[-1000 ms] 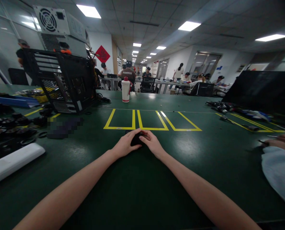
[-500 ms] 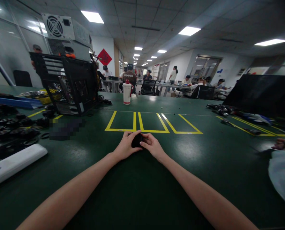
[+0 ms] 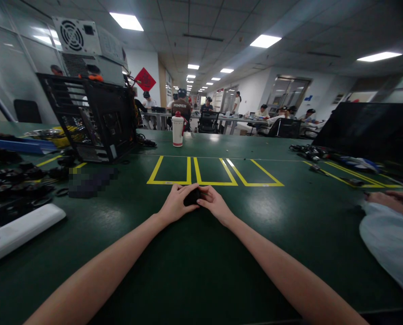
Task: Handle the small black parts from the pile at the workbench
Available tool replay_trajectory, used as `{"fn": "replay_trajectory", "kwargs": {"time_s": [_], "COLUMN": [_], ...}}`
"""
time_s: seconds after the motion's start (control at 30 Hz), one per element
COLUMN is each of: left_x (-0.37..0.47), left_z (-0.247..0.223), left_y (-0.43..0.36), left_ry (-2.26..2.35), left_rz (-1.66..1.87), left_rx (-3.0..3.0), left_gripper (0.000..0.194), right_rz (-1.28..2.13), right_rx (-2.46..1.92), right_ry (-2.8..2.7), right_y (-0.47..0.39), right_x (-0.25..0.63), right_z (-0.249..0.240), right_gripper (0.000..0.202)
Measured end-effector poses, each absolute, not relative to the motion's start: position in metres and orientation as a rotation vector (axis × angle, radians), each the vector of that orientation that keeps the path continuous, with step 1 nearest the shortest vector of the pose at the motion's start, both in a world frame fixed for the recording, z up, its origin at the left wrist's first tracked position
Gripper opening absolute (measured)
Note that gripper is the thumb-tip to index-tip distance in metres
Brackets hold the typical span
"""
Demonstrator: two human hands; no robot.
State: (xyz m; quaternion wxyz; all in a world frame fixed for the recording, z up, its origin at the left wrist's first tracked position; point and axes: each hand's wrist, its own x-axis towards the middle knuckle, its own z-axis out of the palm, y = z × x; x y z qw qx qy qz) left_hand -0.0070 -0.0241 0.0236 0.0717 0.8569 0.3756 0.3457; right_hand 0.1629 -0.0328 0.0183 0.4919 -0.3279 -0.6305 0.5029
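Note:
Both my hands meet around a small black object (image 3: 192,197) in the middle of the green table (image 3: 187,253). Its kind cannot be made out, since my fingers and the dark surface hide much of it. My left hand (image 3: 176,203) curls over it from the left, thumb below and fingers above. From the other side my right hand (image 3: 215,205) pinches its right end with thumb and fingers. Just beyond my fingertips lie yellow tape outlines (image 3: 218,183) on the table.
A white bottle with a red lid (image 3: 178,131) stands beyond the tape. To the left are an open computer case (image 3: 103,117), black parts (image 3: 5,180) and a long white object (image 3: 21,232). Cables (image 3: 306,152), a black monitor (image 3: 367,135) and another person's sleeve (image 3: 387,243) are at the right.
My hands keep their hold on the black object with almost no movement. At the right, the other person's sleeve and hands have come further into view. The camera has shifted slightly.

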Motion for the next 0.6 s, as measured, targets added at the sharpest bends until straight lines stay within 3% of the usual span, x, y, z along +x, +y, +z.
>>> {"fn": "replay_trajectory", "kwargs": {"time_s": [0.17,0.37,0.6], "left_x": [-0.0060,-0.0049,-0.0050], "left_z": [0.0228,0.0219,0.0213], "left_y": [-0.0255,-0.0241,-0.0201], "left_ry": [1.127,1.151,1.167], "left_rz": [1.047,1.006,1.027], "left_rx": [2.609,2.701,2.712], "left_gripper": [0.067,0.077,0.068], "right_rz": [1.111,1.158,1.248], "right_rx": [-0.866,-0.909,-0.784], "right_ry": [-1.494,-1.477,-1.479], "right_y": [-0.0292,-0.0258,-0.0322], "right_x": [0.1614,0.1617,0.1607], "right_z": [0.0152,0.0133,0.0167], "right_gripper": [0.023,0.033,0.031]}}
